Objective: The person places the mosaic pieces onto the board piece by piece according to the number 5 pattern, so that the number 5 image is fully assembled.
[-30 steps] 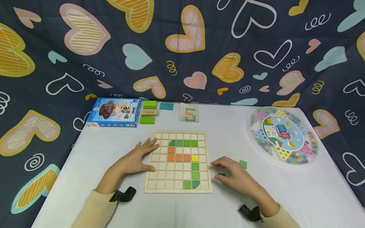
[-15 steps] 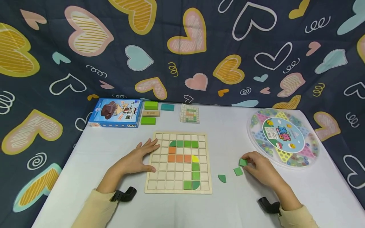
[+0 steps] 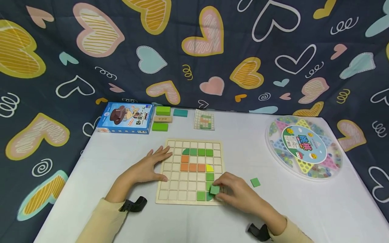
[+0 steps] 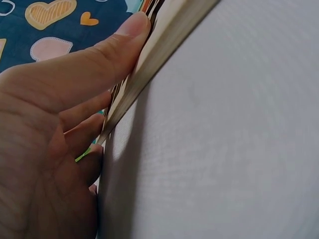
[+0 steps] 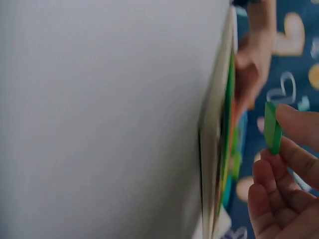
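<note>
A light wooden grid board (image 3: 174, 185) lies on the white table, with green, orange and yellow tiles in some of its squares. On its left edge rests my left hand (image 3: 146, 170), fingers spread and thumb lying over the rim. Above the board's lower right part, my right hand (image 3: 240, 190) pinches a green square tile (image 3: 214, 189) between thumb and fingers. The right wrist view shows this green tile (image 5: 272, 128) edge-on, held clear of the board. A loose green tile (image 3: 255, 182) lies on the table beyond the right hand.
A small pattern card (image 3: 204, 120) lies behind the board. At the back left are a blue game box (image 3: 126, 118), two light-green blocks, a wooden block and a teal block (image 3: 180, 113). A round marble game (image 3: 304, 148) sits on the right.
My right hand went right to the loose tiles, took one green square tile and carried it left over the board. The quarter-round green piece is now out of sight. My left hand stays put.
</note>
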`<action>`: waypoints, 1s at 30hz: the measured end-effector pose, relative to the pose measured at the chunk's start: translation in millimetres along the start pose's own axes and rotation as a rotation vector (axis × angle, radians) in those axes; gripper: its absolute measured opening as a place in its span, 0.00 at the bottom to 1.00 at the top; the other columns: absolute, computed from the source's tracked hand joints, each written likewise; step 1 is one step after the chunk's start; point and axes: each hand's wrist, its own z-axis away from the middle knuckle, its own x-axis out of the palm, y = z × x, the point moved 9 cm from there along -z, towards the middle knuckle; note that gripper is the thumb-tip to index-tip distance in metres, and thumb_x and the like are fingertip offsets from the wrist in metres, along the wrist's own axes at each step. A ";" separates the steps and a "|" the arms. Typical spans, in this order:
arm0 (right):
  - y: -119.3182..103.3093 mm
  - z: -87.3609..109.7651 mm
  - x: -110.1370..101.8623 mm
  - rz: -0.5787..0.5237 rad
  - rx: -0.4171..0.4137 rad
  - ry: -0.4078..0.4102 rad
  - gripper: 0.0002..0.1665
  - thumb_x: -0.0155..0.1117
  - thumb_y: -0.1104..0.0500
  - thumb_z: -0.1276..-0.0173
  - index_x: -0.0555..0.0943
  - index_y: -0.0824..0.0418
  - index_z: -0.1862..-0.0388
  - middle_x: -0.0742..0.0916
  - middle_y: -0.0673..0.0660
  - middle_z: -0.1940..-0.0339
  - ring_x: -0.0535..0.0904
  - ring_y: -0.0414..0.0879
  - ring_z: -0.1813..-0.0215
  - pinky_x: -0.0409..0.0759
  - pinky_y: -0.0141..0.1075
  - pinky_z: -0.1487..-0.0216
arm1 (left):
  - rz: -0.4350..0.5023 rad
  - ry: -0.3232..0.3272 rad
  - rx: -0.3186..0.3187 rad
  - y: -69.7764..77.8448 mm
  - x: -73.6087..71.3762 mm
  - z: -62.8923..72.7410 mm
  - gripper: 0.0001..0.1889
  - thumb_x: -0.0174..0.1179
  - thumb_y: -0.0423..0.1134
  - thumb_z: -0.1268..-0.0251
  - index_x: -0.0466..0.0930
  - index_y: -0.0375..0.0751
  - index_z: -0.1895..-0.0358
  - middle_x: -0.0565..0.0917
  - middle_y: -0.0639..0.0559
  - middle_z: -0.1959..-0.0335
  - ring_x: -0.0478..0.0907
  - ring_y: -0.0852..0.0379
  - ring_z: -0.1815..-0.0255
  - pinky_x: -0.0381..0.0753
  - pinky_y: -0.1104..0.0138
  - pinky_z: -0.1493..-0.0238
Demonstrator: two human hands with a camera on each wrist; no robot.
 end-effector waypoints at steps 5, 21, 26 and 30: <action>-18.6 -16.8 26.5 0.020 -0.048 -0.098 0.16 0.70 0.56 0.41 0.82 0.53 0.53 0.81 0.43 0.58 0.75 0.36 0.60 0.78 0.28 0.57 | 0.002 -0.006 0.014 0.9 0.7 -1.3 0.50 0.74 0.54 0.58 0.60 0.45 0.28 0.52 0.50 0.23 0.42 0.45 0.22 0.37 0.45 0.25; -35.9 -47.6 66.5 0.217 -0.061 -0.233 0.14 0.68 0.56 0.40 0.83 0.53 0.54 0.81 0.44 0.59 0.75 0.35 0.56 0.77 0.30 0.52 | 0.010 0.009 0.011 0.9 -0.1 -1.3 0.50 0.74 0.55 0.60 0.62 0.44 0.29 0.52 0.48 0.23 0.43 0.44 0.22 0.38 0.43 0.26; -33.4 -43.9 62.2 0.162 -0.055 -0.228 0.19 0.70 0.52 0.42 0.82 0.54 0.51 0.81 0.45 0.56 0.75 0.35 0.53 0.77 0.30 0.50 | 0.010 0.012 0.016 2.0 -0.7 -0.6 0.51 0.74 0.56 0.61 0.62 0.43 0.29 0.52 0.46 0.24 0.43 0.42 0.23 0.39 0.42 0.27; -25.3 -30.9 40.6 0.086 -0.052 -0.149 0.22 0.71 0.52 0.42 0.80 0.55 0.49 0.81 0.45 0.53 0.75 0.36 0.52 0.78 0.32 0.49 | 0.011 0.004 0.006 1.2 -0.1 -0.8 0.51 0.74 0.55 0.61 0.62 0.43 0.29 0.52 0.47 0.23 0.43 0.43 0.22 0.37 0.43 0.26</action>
